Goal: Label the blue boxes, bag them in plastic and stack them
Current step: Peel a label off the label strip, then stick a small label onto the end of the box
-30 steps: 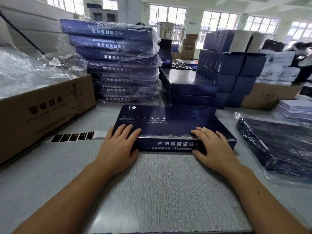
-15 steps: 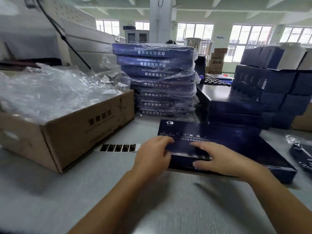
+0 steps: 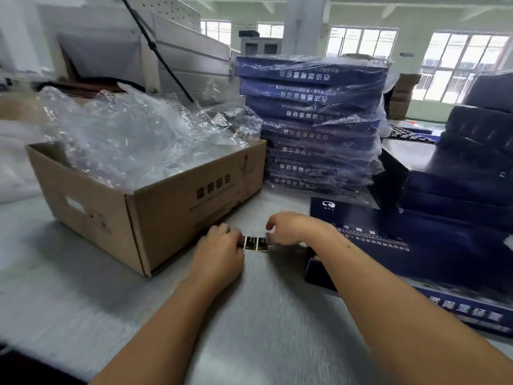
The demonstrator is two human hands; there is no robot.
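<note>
A flat blue box [image 3: 433,254] lies unbagged on the grey table [image 3: 249,323] at my right. A strip of dark labels [image 3: 256,243] lies on the table just left of it, in front of the cardboard carton. My left hand [image 3: 219,252] pinches the strip's left end. My right hand [image 3: 288,227] has its fingers curled over the strip's right end, and the strip there is hidden under them. Behind stands a tall stack of blue boxes wrapped in clear plastic [image 3: 316,123].
A cardboard carton [image 3: 155,212] full of clear plastic bags [image 3: 133,140] stands at the left. Dark blue unbagged boxes [image 3: 466,168] are piled at the back right. A grey machine with a black cable [image 3: 155,51] rises behind the carton.
Both hands have left the blue box and moved left to the label strip. My view has swung to the left, so the box now lies at my right.
</note>
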